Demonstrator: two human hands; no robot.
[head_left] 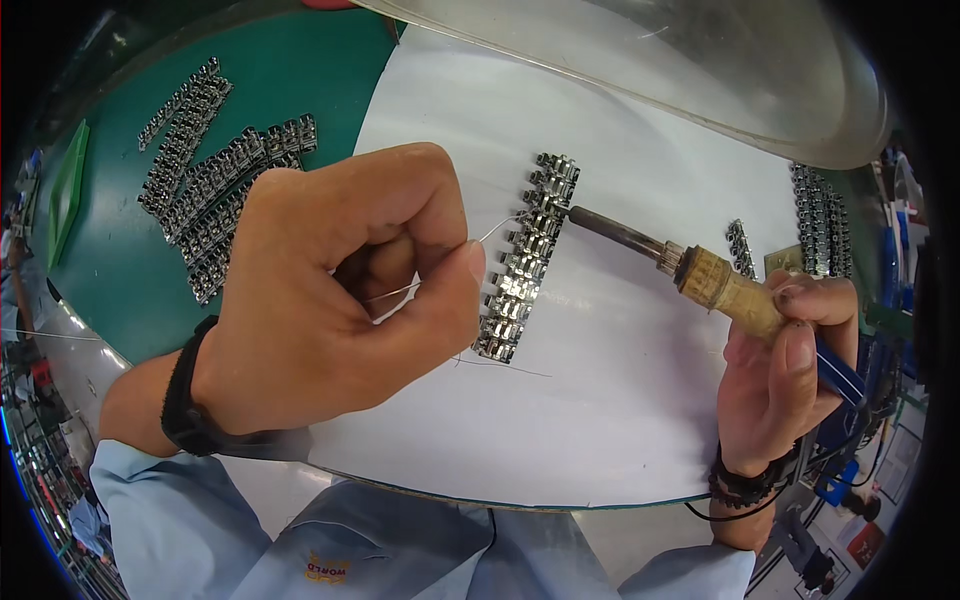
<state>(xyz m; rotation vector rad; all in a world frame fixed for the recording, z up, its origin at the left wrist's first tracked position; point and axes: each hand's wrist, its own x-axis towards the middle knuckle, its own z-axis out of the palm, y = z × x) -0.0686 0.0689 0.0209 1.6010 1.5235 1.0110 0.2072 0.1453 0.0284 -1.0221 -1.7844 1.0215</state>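
A row of small shiny metal parts [527, 262] lies slantwise on the white sheet [620, 400] in front of me. My left hand [370, 270] pinches a thin solder wire [497, 228] between thumb and forefinger, and the wire's end reaches the upper part of the row. From the right, my right hand [790, 350] grips a soldering iron [720, 283] by its tan handle. The iron's dark tip meets the row's right edge, close to the wire's end; whether tip and wire touch cannot be made out.
Several more rows of metal parts [215, 190] lie on the green mat [300, 60] at the left. Others [820, 225] lie at the far right. A clear curved shield [700, 60] overhangs the back. A green frame [68, 195] is at the far left.
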